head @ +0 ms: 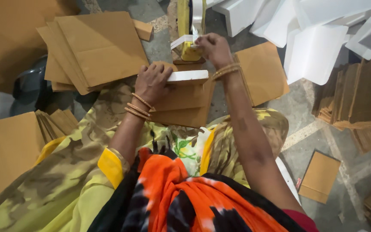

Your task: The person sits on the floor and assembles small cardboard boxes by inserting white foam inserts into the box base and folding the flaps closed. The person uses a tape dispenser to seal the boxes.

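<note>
Grey concrete floor (pixel 310 107), cracked and dusty, is carrying stacks of brown card all around a person who is sitting low and looking down over a lap of yellow camouflage-print cloth (pixel 61 180) and an orange-and-black tie-dyed scarf (pixel 181 197). Left hand (pixel 152 81), bangles at the wrist, is pressing down flat with curled fingers on the folded top of a brown card envelope (pixel 185 101), fingertips touching a white strip (pixel 189 76) that is lying along its upper edge. Right hand (pixel 213 48) is reaching further forward with the arm nearly straight, fingers pinched closed on the free end of white tape (pixel 182 41) that is running off a yellow dispenser (pixel 190 25) standing upright just beyond the envelope. The envelope is lying on a small pile of the same envelopes directly ahead of the knees, between the two wrists. A fanned stack (pixel 95 49) of flat, matte card sheets is lying to the upper left, a thicker ribbed bundle (pixel 357 92) is sitting at the right edge, and a single small envelope (pixel 320 176) is lying alone on the floor at lower right. White foam blocks (pixel 318 38), smooth and square-edged, are crowding the upper right corner. More brown sheets are filling the left edge.
</note>
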